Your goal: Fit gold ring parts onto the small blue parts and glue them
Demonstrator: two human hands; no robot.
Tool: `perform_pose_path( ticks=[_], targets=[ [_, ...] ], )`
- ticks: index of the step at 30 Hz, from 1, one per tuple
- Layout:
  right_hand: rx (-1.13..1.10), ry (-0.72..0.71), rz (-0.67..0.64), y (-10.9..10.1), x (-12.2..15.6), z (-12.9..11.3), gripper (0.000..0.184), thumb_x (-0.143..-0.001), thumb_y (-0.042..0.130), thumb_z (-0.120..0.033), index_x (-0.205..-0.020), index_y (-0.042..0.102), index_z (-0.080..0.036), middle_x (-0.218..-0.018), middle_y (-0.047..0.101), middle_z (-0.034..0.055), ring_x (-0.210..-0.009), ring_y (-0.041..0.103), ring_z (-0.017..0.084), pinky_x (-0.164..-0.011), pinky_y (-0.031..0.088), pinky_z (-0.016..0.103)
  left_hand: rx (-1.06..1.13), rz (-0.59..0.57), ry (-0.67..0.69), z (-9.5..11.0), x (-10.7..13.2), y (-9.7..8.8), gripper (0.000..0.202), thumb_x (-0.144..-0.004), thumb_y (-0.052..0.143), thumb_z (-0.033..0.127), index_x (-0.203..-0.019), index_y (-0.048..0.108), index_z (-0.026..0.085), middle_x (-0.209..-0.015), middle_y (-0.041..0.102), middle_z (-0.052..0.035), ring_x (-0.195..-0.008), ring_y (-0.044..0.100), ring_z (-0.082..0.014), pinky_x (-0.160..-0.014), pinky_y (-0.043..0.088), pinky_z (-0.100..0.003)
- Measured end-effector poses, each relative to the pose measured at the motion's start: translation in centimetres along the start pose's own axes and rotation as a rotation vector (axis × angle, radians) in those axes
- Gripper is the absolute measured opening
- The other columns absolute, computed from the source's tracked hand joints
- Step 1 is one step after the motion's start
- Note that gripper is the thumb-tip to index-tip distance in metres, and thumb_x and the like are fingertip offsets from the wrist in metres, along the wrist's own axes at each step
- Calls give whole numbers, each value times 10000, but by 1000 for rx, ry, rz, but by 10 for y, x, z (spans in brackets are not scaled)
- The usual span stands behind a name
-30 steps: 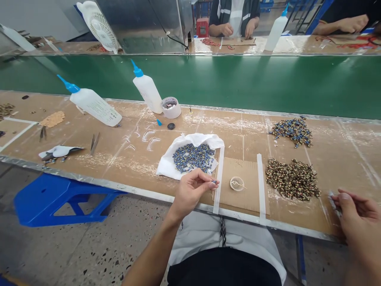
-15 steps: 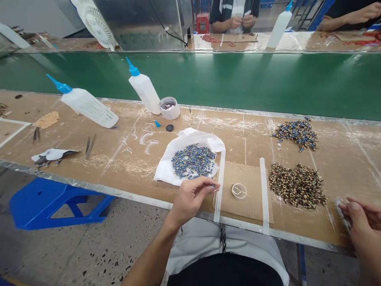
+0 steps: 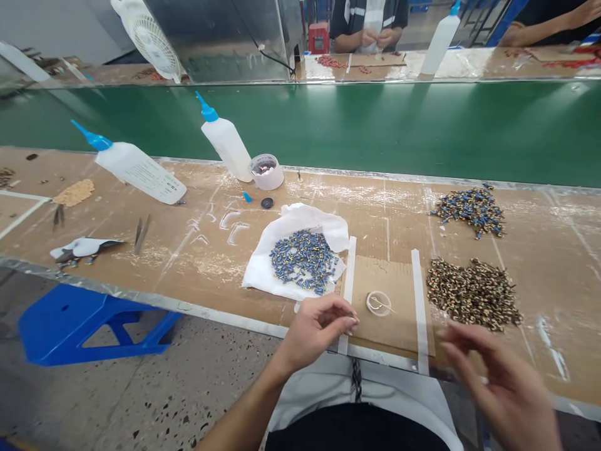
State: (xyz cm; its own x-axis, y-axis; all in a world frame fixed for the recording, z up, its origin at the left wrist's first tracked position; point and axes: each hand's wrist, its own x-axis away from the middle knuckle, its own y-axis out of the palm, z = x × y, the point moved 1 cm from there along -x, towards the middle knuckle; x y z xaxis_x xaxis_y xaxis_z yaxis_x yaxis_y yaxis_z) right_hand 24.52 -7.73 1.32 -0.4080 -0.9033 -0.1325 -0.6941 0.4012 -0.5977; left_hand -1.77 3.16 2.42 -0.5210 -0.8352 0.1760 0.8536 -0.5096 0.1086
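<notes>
My left hand is closed in a pinch just left of the cardboard mat; whatever its fingertips hold is too small to make out. Below the brown pile, my right hand is blurred by motion, thumb and forefinger drawn together, their contents unclear. Small blue-and-yellow pieces lie on a crumpled white sheet beyond my left hand. On the cardboard mat, between white tape strips, sits a small round clear dish with a thin stick across it. A heap of small brown-and-gold pieces lies to the right.
Another blue-and-gold pile lies at the back right. A white smear marks the table at right. Two white bottles with blue nozzles, one upright bottle and one leaning bottle, stand left of a tape roll. Tweezers lie farther left.
My right hand has moved left from the white smear to below the brown pile, uncovering the smear. My left hand has shifted slightly right and towards me, away from the blue pieces.
</notes>
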Motion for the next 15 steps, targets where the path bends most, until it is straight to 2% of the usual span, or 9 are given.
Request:
perform_pose_path(
  ticks=[2, 3, 5, 8, 11, 15],
  targets=[
    [-102, -195, -198, 21, -3, -14, 304, -876, 665, -375, -1161, 646, -272, -918, 710, 54, -668, 658, 180, -638, 579, 302, 36, -39, -21, -2, -1, 6, 164, -882, 696, 282, -893, 688, 119, -808, 712, -76, -702, 653, -136, -682, 556, -236],
    [-127, -251, -234, 30, -5, -19, 303, -906, 641, -313, -1204, 626, -263, -916, 700, 49, -641, 632, 157, -608, 558, 276, 40, -57, -28, -4, -2, 9, 169, -883, 694, 281, -903, 689, 113, -821, 713, -81, -709, 656, -137, -688, 561, -240],
    [-144, -284, -225, 42, -12, -26, 265, -944, 596, -237, -1208, 616, -247, -906, 677, 41, -643, 604, 138, -600, 527, 256, 31, -89, -37, -7, -2, 12, 176, -886, 688, 278, -924, 689, 106, -854, 716, -92, -721, 663, -141, -690, 565, -246],
    [-132, -329, -210, 51, -19, -34, 168, -959, 570, -169, -1084, 654, -242, -922, 660, 38, -750, 614, 148, -650, 501, 254, 10, -107, -45, -11, -2, 13, 182, -889, 684, 276, -931, 685, 99, -879, 717, -103, -732, 666, -147, -689, 562, -250],
    [-86, -404, -210, 53, -24, -42, 164, -954, 570, -132, -1031, 669, -239, -926, 637, 37, -813, 612, 154, -692, 483, 261, 45, -88, -43, -12, -2, 10, 175, -885, 687, 270, -915, 671, 99, -842, 710, -91, -718, 653, -137, -686, 556, -244],
    [-7, -442, -212, 47, -29, -45, 164, -952, 573, -139, -1063, 653, -230, -957, 610, 50, -863, 596, 173, -750, 474, 293, 115, -81, -70, -10, -4, 8, 176, -874, 697, 268, -897, 650, 99, -801, 698, -75, -696, 641, -125, -673, 549, -236]
  ],
)
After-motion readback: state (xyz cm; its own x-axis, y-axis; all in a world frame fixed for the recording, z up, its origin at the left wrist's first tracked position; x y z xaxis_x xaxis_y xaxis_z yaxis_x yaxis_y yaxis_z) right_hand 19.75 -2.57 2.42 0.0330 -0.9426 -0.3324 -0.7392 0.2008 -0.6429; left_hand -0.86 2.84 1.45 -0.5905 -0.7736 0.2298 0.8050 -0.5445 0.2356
